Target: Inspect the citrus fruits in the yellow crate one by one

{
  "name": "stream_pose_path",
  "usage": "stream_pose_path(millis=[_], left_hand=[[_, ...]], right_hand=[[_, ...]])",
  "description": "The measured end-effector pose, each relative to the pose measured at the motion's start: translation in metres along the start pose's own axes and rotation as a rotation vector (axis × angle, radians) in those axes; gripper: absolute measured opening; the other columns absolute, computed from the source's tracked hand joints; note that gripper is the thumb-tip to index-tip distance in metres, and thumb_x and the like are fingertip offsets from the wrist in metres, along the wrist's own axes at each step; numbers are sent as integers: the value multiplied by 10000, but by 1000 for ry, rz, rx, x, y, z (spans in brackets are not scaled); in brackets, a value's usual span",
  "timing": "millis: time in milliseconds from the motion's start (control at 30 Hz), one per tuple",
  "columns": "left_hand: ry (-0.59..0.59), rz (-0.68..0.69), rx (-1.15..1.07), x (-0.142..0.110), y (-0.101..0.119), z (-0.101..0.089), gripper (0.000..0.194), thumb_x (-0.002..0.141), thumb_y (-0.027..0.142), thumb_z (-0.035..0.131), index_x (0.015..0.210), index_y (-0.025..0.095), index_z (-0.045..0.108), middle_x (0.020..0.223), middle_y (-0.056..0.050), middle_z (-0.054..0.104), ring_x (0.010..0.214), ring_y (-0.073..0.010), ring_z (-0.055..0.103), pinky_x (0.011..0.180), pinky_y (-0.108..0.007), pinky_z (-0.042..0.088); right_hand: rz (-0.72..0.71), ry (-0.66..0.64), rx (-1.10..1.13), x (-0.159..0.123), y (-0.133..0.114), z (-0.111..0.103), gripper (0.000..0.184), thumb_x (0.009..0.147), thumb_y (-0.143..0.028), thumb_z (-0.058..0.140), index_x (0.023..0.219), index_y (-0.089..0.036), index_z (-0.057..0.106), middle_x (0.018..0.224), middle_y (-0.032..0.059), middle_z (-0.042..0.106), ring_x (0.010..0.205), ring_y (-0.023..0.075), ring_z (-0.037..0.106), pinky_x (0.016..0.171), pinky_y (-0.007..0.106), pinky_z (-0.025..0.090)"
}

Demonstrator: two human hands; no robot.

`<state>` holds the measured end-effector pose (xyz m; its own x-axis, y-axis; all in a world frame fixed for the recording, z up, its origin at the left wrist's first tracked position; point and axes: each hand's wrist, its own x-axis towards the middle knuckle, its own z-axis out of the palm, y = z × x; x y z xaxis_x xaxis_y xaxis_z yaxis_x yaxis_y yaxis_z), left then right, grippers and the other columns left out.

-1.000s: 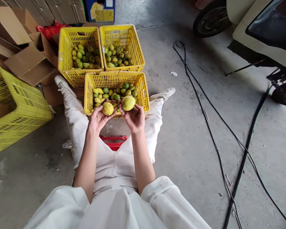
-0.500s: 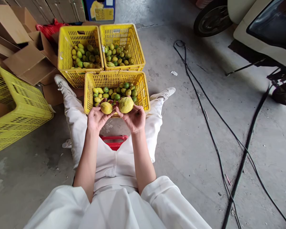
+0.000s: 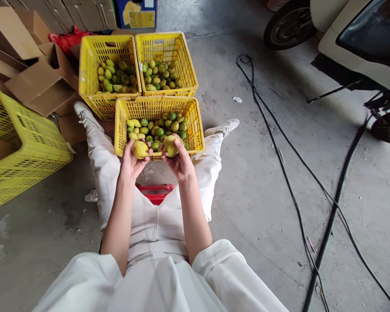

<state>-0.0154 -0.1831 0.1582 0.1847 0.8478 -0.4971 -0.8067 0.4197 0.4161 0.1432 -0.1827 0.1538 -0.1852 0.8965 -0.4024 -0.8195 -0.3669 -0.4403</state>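
Observation:
My left hand point(image 3: 132, 161) is closed around a yellow lemon point(image 3: 140, 150), which faces up between thumb and fingers. In my right hand point(image 3: 181, 161) is a second, yellow-green lemon point(image 3: 170, 146), with the thumb lying over its right side. Both hands are side by side, a small gap apart, above the near rim of a yellow plastic crate point(image 3: 199, 125). Inside that crate lie many green and yellow lemons point(image 3: 160, 131), some of them hidden behind my hands.
Two more yellow crates, the left one point(image 3: 84, 65) and the right one point(image 3: 186, 56), hold lemons behind the near crate. A tipped yellow crate point(image 3: 35, 147) and cardboard boxes point(image 3: 35, 86) lie left. Black cables point(image 3: 336, 195) cross the floor towards a white vehicle point(image 3: 370, 43).
Both lemons have been turned in my fingers. My hands have drawn slightly apart, and the right thumb has come over the top of its lemon.

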Motion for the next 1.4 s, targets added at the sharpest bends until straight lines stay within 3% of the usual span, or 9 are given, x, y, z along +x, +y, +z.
stream_pose_path(millis=[133, 233, 533, 700, 900, 1033, 1133, 1300, 1400], left_hand=[[-6, 89, 39, 3, -1, -5, 307, 920, 274, 450, 1142, 169, 635, 986, -104, 716, 958, -232, 702, 762, -351, 609], [-46, 98, 71, 5, -6, -8, 356, 910, 167, 483, 1242, 183, 609, 1027, -99, 720, 1003, -214, 694, 796, -326, 595], [-34, 54, 62, 5, -10, -8, 302, 889, 129, 629, 1160, 258, 656, 890, -25, 654, 791, -106, 654, 554, -134, 449], [-41, 79, 37, 0, -8, -8, 304, 952, 252, 532, 1238, 263, 636, 1025, -66, 699, 901, -173, 692, 668, -234, 538], [-23, 69, 29, 1, -8, -6, 359, 975, 230, 487, 1317, 266, 591, 1127, -90, 687, 960, -174, 682, 727, -246, 551], [-27, 108, 8, 3, -12, -8, 295, 920, 214, 622, 1207, 280, 644, 955, -48, 666, 762, -116, 622, 585, -172, 487], [-65, 131, 32, 3, -14, -12, 415, 826, 101, 696, 1174, 323, 649, 905, -19, 653, 722, -103, 605, 532, -147, 446], [-107, 114, 136, 0, -11, -8, 343, 849, 195, 686, 1177, 291, 656, 1000, -47, 690, 878, -173, 686, 682, -234, 550], [-80, 52, 96, 1, -9, -2, 285, 943, 309, 557, 1202, 237, 650, 1096, -90, 701, 986, -214, 703, 783, -309, 586]], right_hand=[[1, -67, 63, -2, -4, 2, 243, 842, -267, 559, 1083, -292, 581, 1019, -4, 705, 1079, 216, 673, 738, 343, 639], [-17, -90, 68, -3, -5, 4, 276, 848, -271, 528, 1113, -297, 598, 1059, 5, 705, 1124, 227, 652, 800, 408, 643], [-61, -61, -8, -1, -1, -2, 269, 785, -226, 699, 1031, -314, 636, 981, -38, 678, 972, 129, 659, 600, 155, 528], [-61, -41, 44, 0, -1, -2, 152, 853, -317, 649, 1003, -297, 635, 910, -29, 678, 919, 131, 670, 586, 164, 541], [-14, -3, 97, -4, -9, 4, 278, 889, -367, 482, 1094, -242, 623, 1058, 58, 718, 1108, 236, 662, 791, 404, 637], [-28, 21, 78, -4, -9, 2, 264, 890, -395, 502, 1071, -256, 636, 1083, 31, 713, 1049, 188, 676, 705, 271, 621], [-68, 35, -5, -1, -4, -5, 228, 840, -373, 623, 1057, -304, 631, 978, -20, 692, 911, 140, 675, 573, 176, 542], [-52, 127, -286, 5, 6, -13, 301, 735, -296, 763, 996, -290, 614, 849, -59, 621, 685, 98, 613, 522, 164, 489], [-67, 147, -254, 6, 7, -9, 210, 833, -411, 649, 998, -283, 626, 908, -34, 636, 769, 123, 631, 613, 209, 565]])
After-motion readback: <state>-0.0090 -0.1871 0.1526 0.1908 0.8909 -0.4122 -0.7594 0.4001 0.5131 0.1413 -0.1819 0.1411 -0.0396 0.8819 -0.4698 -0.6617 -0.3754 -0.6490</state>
